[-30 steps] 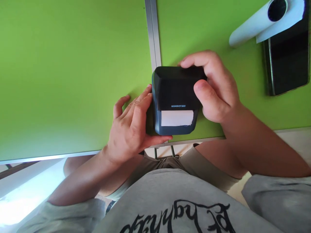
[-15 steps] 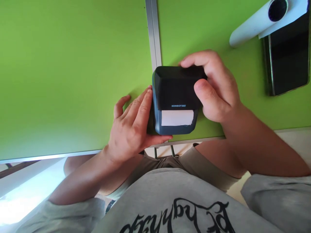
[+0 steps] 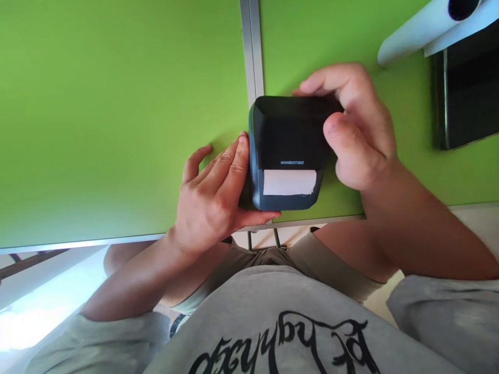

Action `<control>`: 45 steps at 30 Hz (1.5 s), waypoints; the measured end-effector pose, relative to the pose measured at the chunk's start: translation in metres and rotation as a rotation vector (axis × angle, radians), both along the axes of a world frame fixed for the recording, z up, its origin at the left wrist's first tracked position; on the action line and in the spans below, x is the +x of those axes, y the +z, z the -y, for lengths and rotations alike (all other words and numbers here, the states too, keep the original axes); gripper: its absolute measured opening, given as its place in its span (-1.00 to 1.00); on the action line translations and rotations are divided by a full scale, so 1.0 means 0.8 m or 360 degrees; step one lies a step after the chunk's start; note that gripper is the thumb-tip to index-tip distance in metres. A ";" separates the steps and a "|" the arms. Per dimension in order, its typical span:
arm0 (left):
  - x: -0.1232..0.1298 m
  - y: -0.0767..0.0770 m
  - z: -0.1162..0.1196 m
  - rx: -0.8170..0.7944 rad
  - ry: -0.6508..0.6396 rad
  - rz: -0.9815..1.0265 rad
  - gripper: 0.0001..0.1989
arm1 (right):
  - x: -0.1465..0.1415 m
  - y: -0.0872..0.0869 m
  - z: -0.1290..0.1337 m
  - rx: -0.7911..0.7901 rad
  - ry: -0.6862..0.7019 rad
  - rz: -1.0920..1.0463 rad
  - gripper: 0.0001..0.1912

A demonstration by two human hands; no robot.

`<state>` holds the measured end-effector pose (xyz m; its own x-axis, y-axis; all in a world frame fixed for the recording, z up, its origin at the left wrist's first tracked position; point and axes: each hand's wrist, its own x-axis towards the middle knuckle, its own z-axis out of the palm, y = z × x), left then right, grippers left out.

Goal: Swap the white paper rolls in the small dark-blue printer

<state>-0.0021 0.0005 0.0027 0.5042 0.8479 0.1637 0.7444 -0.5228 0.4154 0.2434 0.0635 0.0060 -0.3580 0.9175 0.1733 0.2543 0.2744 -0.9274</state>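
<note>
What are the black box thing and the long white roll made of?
The box looks like hard plastic, matt and smooth, with softly rounded edges and barely any shine. The roll is probably paper: white, dull and wound into a tube, though it might be thin plastic film.

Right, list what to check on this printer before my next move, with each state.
1. Left hand against the printer's side: ok.
2. Right hand gripping the opposite side, at the far corner: ok.
3. White strip showing at the front: ok.
4. Strip's right-hand edge cleanly cut: not ok, it looks ragged.
5. Printer switched on: cannot tell, no lit indicator shows.
6. White roll apart from the printer: ok.
</note>
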 end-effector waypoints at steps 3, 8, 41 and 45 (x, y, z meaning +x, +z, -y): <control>0.000 -0.001 -0.001 0.0098 -0.0018 -0.0016 0.05 | -0.001 0.002 0.000 0.0020 0.0055 0.0085 -0.53; 0.000 -0.001 -0.001 0.0081 -0.0001 -0.0057 0.03 | -0.001 0.004 -0.001 0.0087 0.0071 0.0148 -0.50; 0.001 -0.010 -0.001 0.0101 0.0034 0.0078 -0.04 | 0.012 0.025 -0.015 0.0493 0.0282 0.0551 -0.38; 0.001 -0.013 0.000 0.0128 0.0031 0.0058 -0.03 | 0.012 0.051 -0.022 0.0846 0.0192 0.0600 -0.50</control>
<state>-0.0011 0.0008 -0.0073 0.4801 0.8409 0.2498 0.7400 -0.5411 0.3996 0.2527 0.0810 0.0466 -0.5775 0.6913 0.4342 0.4739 0.7170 -0.5112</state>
